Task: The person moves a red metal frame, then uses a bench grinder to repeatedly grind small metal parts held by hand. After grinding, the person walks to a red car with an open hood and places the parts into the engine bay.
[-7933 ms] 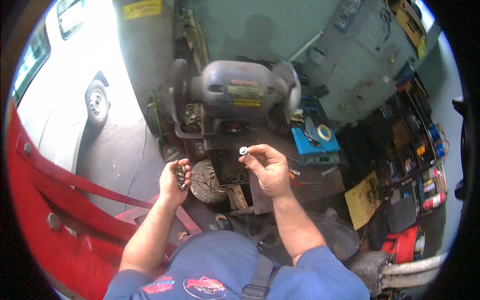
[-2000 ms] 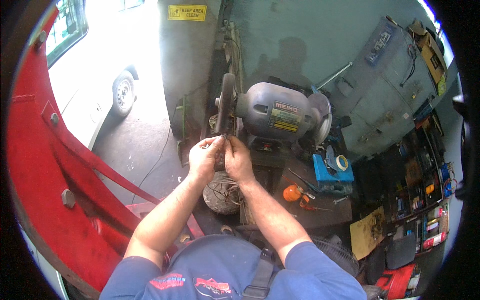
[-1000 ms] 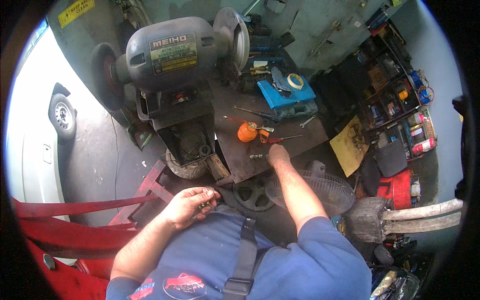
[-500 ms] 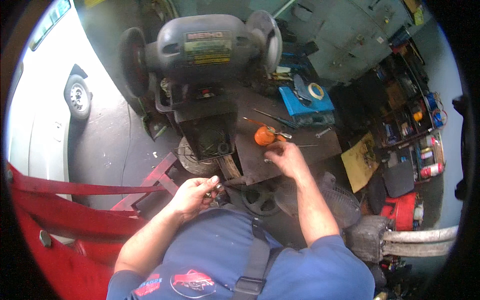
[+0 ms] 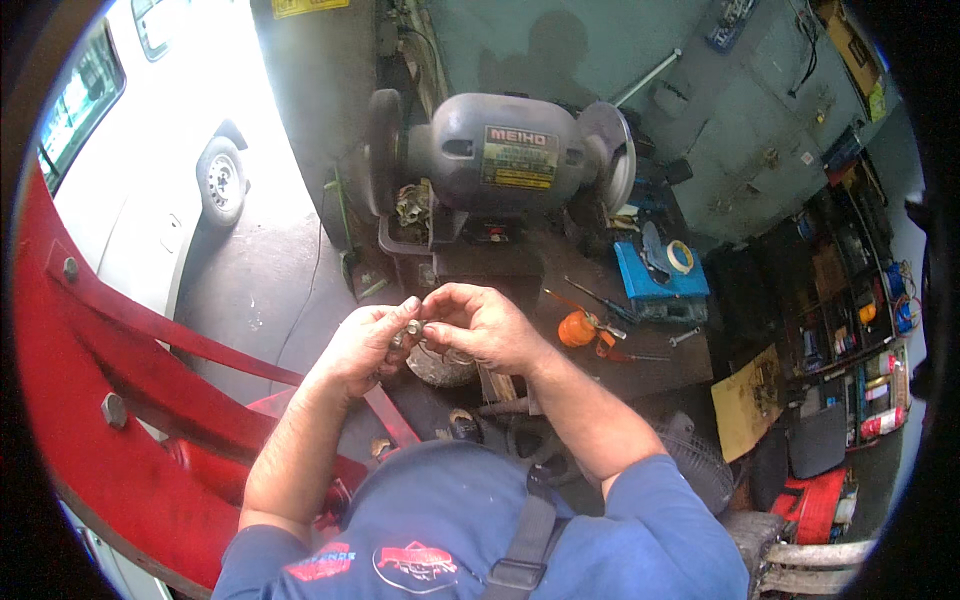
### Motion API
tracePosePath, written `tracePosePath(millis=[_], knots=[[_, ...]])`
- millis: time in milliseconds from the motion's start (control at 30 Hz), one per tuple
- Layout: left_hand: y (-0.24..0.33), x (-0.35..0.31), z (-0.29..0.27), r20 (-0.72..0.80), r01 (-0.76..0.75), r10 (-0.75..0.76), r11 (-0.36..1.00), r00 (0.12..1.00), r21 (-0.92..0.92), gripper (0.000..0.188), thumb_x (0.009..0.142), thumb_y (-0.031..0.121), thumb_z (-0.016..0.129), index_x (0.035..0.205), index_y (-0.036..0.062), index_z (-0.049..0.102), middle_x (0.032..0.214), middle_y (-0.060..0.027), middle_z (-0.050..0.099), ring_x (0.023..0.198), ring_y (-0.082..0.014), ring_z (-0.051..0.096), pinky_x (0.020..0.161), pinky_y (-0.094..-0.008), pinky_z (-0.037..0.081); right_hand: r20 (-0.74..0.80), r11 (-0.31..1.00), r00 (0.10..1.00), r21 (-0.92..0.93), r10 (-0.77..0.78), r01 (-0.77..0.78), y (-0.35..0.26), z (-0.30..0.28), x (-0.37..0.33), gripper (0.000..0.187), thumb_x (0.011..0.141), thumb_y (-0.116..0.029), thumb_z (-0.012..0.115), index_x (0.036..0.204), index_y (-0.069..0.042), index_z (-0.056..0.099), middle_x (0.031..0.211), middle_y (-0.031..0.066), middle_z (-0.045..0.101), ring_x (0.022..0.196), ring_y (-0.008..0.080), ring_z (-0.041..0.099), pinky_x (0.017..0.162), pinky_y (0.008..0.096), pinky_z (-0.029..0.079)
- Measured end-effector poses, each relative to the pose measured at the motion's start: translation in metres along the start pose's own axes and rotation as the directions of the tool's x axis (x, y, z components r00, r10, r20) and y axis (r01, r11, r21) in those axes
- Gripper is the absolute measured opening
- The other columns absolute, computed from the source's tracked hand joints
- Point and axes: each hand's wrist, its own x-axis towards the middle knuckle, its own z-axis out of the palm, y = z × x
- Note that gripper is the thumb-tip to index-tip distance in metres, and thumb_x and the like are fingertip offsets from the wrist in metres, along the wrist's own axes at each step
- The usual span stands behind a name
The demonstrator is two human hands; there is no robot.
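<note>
In front of my chest, my left hand (image 5: 362, 345) is closed around a small brassy metal part (image 5: 414, 327), part of which shows between its fingertips. My right hand (image 5: 482, 328) meets it from the right, thumb and fingers pinched at the part's end. Whether a second small piece is in the right fingers is hidden. On the dark metal bench beyond my right hand stands an orange oil can (image 5: 576, 328). Close to it lie a screwdriver (image 5: 597, 297) and a small spanner (image 5: 685, 336).
A grey bench grinder (image 5: 500, 150) stands ahead of my hands. At the right of the bench is a blue case (image 5: 640, 276) with a tape roll (image 5: 680, 257) on top. Red steel frame (image 5: 150, 390) runs along my left. A fan (image 5: 695, 465) sits low at right.
My right hand has left the bench beside the oil can and come left to my left hand. Both hands are now together at the small metal part. The view has shifted.
</note>
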Motion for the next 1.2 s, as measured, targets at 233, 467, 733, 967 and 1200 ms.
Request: tracePosePath(millis=[233,467,733,967,1200], knots=[[0.007,0.013,-0.028,-0.292,-0.207,0.155,0.966,0.944,-0.157,0.029,0.090,0.035,0.067,0.091,0.0067,0.062,0.067,0.0054,0.049,0.050,-0.0018,0.037,0.043,-0.0172,0.029,-0.141,0.992,0.983,0.040,-0.117,0.124,0.014,0.020,0.054,0.012,0.088,-0.002,0.063,0.099,-0.002,0.056,0.088,0.0033,0.061,0.081,0.0114,0.062,0.074,0.0271,0.052],[0.013,0.043,-0.034,-0.331,-0.366,0.317,0.926,0.889,-0.095,0.032,0.090,0.023,0.067,0.115,0.0049,0.063,0.075,0.0039,0.058,0.051,-0.0001,0.041,0.042,-0.0142,0.031,-0.364,0.994,0.930,0.077,-0.039,0.072,0.014,0.024,0.090,0.023,0.091,-0.017,0.066,0.105,0.000,0.060,0.091,0.0066,0.066,0.080,0.0130,0.065,0.068,0.0250,0.054],[0.019,0.065,-0.035,-0.358,-0.384,0.288,0.893,0.888,-0.233,0.025,0.090,0.022,0.067,0.108,0.0047,0.064,0.083,-0.0005,0.065,0.059,-0.0033,0.054,0.045,-0.0147,0.035,-0.437,0.982,0.895,0.111,-0.088,0.150,0.017,0.033,0.105,0.024,0.096,-0.020,0.057,0.095,0.003,0.064,0.081,0.0087,0.068,0.066,0.0162,0.066,0.061,0.0290,0.054],[0.019,0.074,-0.043,-0.317,-0.395,0.307,0.878,0.897,-0.270,0.027,0.084,0.024,0.074,0.104,0.0063,0.068,0.083,0.0003,0.067,0.060,-0.0026,0.055,0.043,-0.0150,0.034,-0.401,0.971,0.910,0.152,-0.108,0.183,0.017,0.036,0.102,0.025,0.098,-0.023,0.054,0.097,0.001,0.062,0.082,0.0073,0.067,0.068,0.0135,0.065,0.062,0.0263,0.053],[0.024,0.072,-0.042,-0.333,-0.401,0.312,0.883,0.890,-0.245,0.024,0.082,0.022,0.076,0.099,0.0049,0.070,0.080,-0.0005,0.066,0.057,-0.0045,0.055,0.044,-0.0166,0.038,-0.404,0.978,0.910,0.134,-0.095,0.162,0.021,0.039,0.105,0.024,0.100,-0.024,0.050,0.097,-0.003,0.062,0.084,0.0037,0.066,0.064,0.0088,0.061,0.056,0.0226,0.049]])
